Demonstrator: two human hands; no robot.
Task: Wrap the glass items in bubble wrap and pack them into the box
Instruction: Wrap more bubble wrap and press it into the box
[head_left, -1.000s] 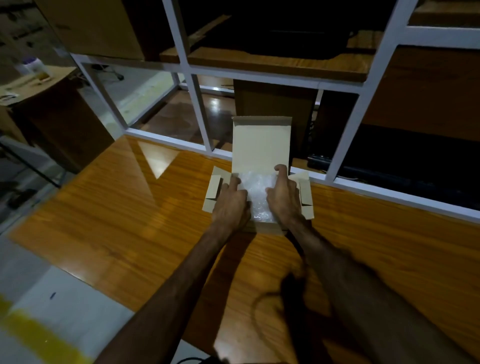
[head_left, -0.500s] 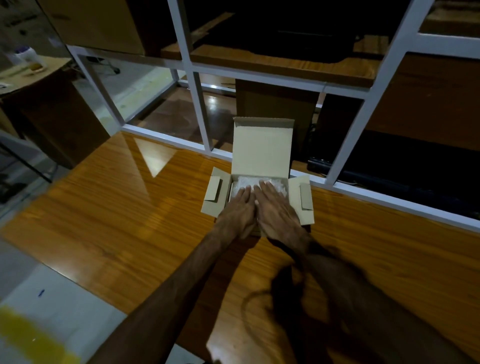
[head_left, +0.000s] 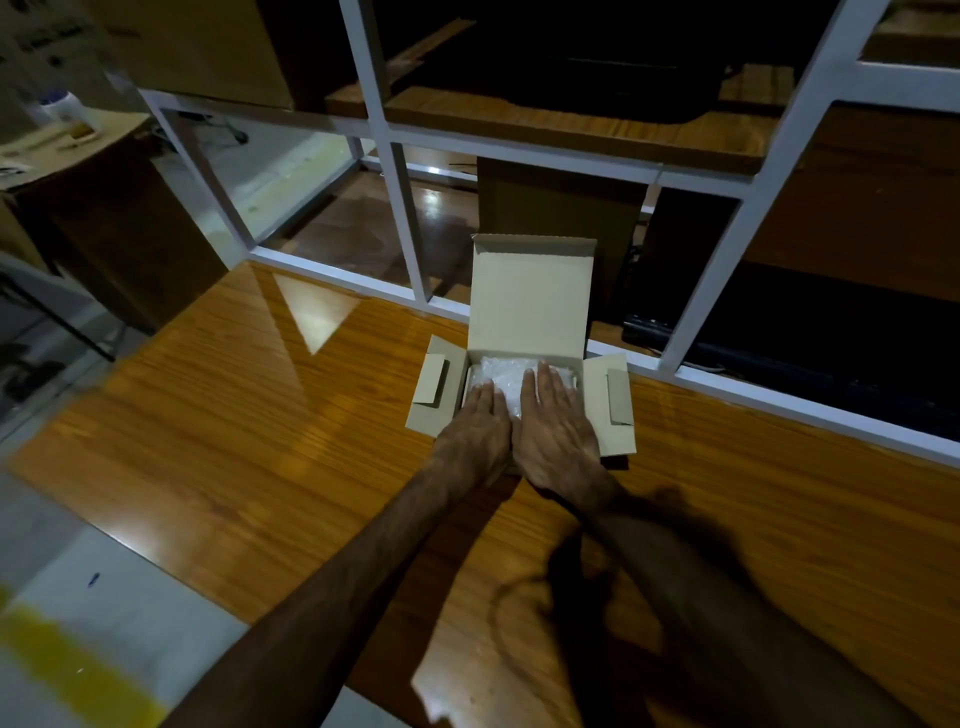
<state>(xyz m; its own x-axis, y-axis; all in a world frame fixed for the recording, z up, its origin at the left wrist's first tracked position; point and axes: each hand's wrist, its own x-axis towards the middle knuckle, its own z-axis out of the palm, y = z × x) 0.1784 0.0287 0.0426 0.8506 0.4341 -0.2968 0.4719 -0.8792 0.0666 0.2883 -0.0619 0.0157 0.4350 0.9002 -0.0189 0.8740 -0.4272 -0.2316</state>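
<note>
A small cardboard box (head_left: 530, 301) stands open on the wooden table (head_left: 260, 415), its lid upright at the back and its side flaps spread out. Inside lies a white bubble-wrap bundle (head_left: 501, 374); whatever it holds is hidden. My left hand (head_left: 478, 426) and my right hand (head_left: 553, 421) lie side by side, flat, with straight fingers pressing down on the bundle. They cover most of the box's opening.
A white metal frame (head_left: 410, 249) with glass panes runs along the table's far edge just behind the box. Dark shelves and a brown carton (head_left: 561, 208) sit beyond it. The table's near left edge drops to a grey floor with a yellow stripe (head_left: 67, 670).
A second ago my hands were apart at the box's sides, fingers on the wrap's edges. They have since come together and flattened on top of the bundle.
</note>
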